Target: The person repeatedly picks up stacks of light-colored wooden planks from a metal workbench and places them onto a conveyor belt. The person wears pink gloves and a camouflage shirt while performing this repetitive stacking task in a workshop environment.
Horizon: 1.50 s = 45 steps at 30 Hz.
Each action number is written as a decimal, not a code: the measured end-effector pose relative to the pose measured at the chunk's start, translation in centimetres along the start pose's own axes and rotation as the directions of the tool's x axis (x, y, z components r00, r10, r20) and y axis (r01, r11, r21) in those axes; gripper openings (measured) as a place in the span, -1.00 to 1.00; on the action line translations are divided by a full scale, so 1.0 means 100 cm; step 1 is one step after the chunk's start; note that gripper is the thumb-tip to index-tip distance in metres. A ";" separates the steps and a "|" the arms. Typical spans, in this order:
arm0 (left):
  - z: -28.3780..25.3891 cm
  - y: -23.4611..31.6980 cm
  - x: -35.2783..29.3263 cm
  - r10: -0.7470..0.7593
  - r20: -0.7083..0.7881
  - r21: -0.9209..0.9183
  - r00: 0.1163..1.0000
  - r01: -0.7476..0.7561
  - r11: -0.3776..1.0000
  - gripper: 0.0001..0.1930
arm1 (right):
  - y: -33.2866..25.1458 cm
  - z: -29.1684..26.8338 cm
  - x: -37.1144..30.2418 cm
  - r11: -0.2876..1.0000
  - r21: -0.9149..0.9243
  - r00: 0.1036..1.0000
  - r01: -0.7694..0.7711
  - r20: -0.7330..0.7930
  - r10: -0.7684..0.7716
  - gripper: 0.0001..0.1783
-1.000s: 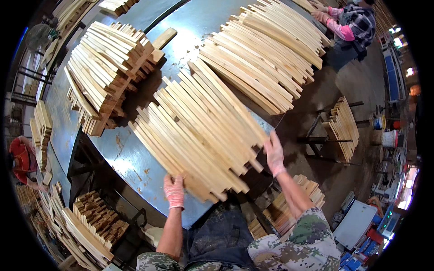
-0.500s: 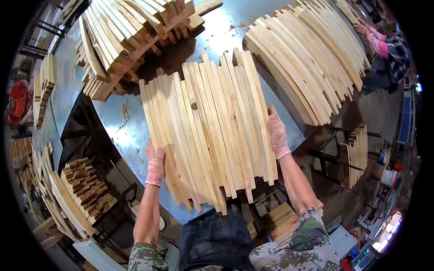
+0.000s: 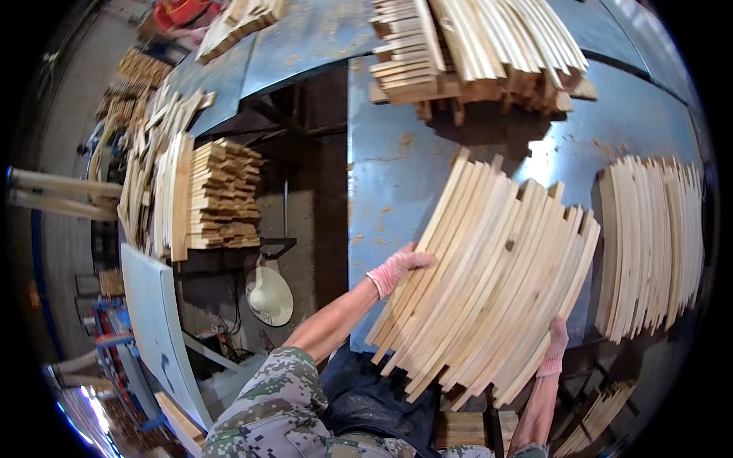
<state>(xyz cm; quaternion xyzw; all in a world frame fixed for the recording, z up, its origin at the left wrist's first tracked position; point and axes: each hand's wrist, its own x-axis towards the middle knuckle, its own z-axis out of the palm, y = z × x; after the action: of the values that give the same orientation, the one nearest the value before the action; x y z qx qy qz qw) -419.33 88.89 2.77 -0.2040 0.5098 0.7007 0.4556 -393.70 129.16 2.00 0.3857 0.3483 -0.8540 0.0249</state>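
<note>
A side-by-side row of pale wooden strips spans the space between my hands, slanting with its far end to the right. The strips have uneven ends, and one shows a dark knot. My left hand, in a pink-and-white knit glove, grips the row's left edge with the thumb laid over the top. Gloved the same way, my right hand holds the right edge near its lower end; its fingers are partly hidden. The row's near end overhangs the edge of the blue-grey metal table, close to my dark apron.
A larger pile of strips lies at the table's far side. Another row of strips is at the right. To the left are stacked wooden pieces, a pale panel and a cream round hat-like thing hanging below.
My view has swung left, so everything appears shifted right. The held row has turned clockwise and come closer to my body, with both hands still on its sides.
</note>
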 end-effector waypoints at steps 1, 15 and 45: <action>-0.008 -0.007 0.000 0.025 0.026 -0.019 0.999 -0.024 1.000 -0.25 | 0.005 -0.016 0.003 0.999 -0.004 0.999 -0.034 0.009 0.034 -0.22; -0.172 -0.010 -0.274 0.376 -0.037 -0.149 0.926 -0.377 0.914 -0.12 | 0.076 0.163 -0.089 0.975 -0.210 0.979 0.068 0.201 -0.025 -0.22; -0.599 -0.224 -1.058 -0.026 -0.980 -0.187 0.198 -0.865 0.465 -0.18 | 0.727 0.990 -0.443 0.370 -0.927 0.278 0.061 0.372 0.886 -0.88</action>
<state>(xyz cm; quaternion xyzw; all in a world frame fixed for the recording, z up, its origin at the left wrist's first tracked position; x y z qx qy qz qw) -358.01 -9.11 46.59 -0.5406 0.3645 0.7024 -0.2855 -403.44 3.38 35.63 -0.0861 0.4877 -0.5839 0.6432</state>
